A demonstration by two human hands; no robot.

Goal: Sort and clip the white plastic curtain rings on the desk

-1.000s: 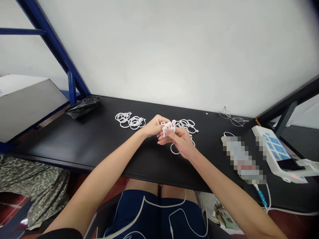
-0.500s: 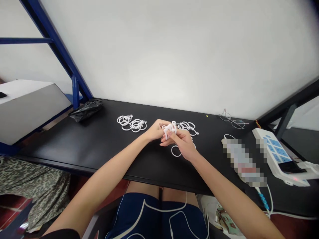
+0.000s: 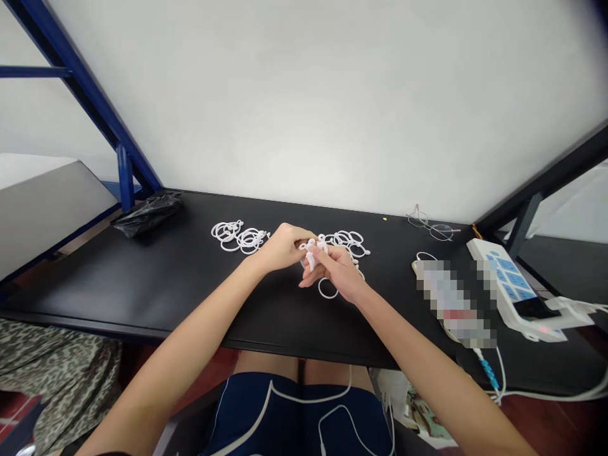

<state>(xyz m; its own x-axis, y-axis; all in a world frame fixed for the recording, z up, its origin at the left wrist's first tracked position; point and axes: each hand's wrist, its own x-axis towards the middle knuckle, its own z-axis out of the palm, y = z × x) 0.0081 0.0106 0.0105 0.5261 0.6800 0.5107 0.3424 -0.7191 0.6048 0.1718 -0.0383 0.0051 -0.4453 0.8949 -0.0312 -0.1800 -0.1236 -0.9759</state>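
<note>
My right hand [image 3: 341, 271] is closed around a small bunch of white plastic curtain rings [image 3: 311, 258], with the thumb pressed on top. My left hand [image 3: 282, 246] meets the bunch from the other side, its back turned up and its fingertips mostly hidden at the rings. Small eyelets stick up between the two hands. To the left, a loose pile of white rings [image 3: 231, 234] lies on the black table [image 3: 190, 272]. Another pile [image 3: 354, 240] lies just behind my right hand, and a single ring [image 3: 327, 289] rests below it, partly covered.
A black plastic bag [image 3: 147, 214] lies at the back left beside a blue metal frame [image 3: 124, 177]. Toward the right are eyeglasses [image 3: 441, 232], a blurred phone [image 3: 453, 304] with its cable, and a white power strip [image 3: 510, 285]. A white wall [image 3: 285, 114] closes off the back.
The view has shifted a little, so table objects appear farther left. My left hand has turned slightly, its back now more upward. Both hands stay together at the bunch of rings.
</note>
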